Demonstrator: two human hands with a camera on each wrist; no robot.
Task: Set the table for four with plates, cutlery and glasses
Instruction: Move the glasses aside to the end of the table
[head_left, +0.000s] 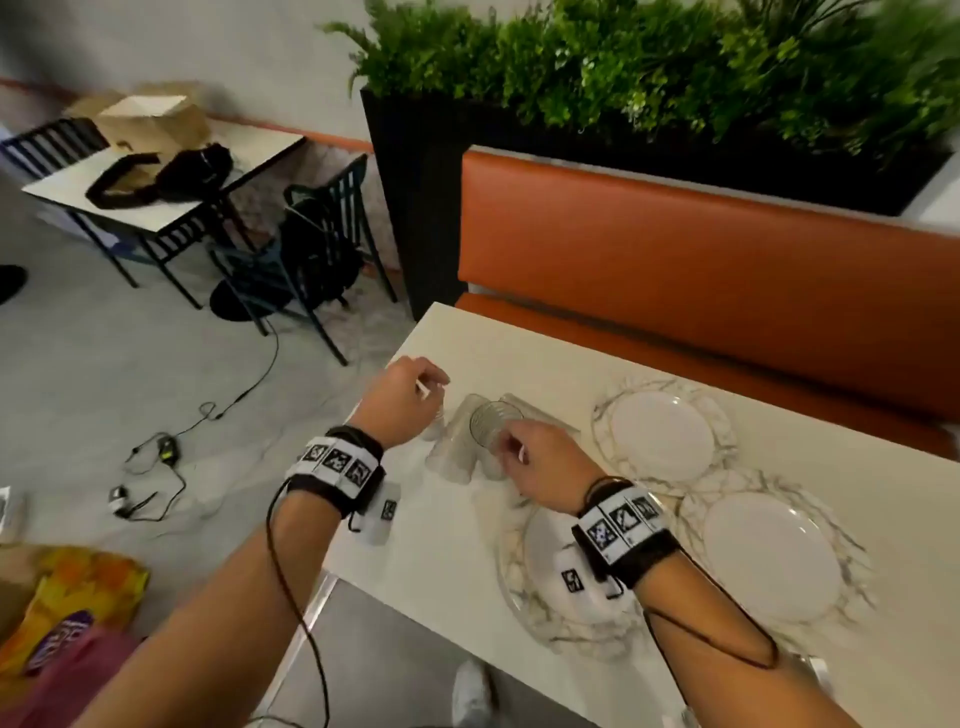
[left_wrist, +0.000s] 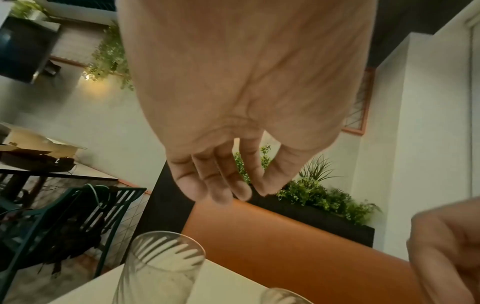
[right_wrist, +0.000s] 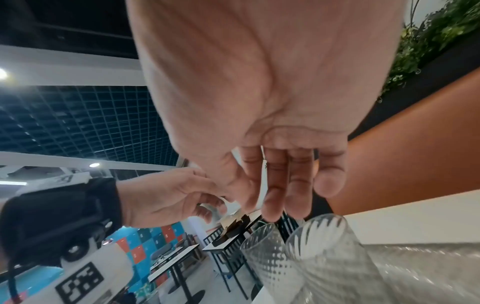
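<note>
A cluster of clear patterned glasses (head_left: 480, 439) stands upright near the left end of the white table (head_left: 447, 561). My left hand (head_left: 435, 391) hovers just left of the cluster, fingers relaxed and holding nothing; in its wrist view the hand (left_wrist: 249, 192) hangs above one glass (left_wrist: 161, 267). My right hand (head_left: 511, 451) is at the near right of the cluster, by one glass's rim. The right wrist view shows its fingers (right_wrist: 272, 205) straight above two glasses (right_wrist: 322, 242), gripping nothing. Three white plates (head_left: 660, 434) (head_left: 769, 556) (head_left: 550, 561) lie on marbled mats; my right wrist hides part of the nearest.
An orange bench (head_left: 701, 270) runs along the table's far side, with a dark planter (head_left: 415, 208) behind it. At the left a second table (head_left: 171, 202) carries a cardboard box and a black bag, with chairs beside it. Cables (head_left: 166, 452) lie on the floor.
</note>
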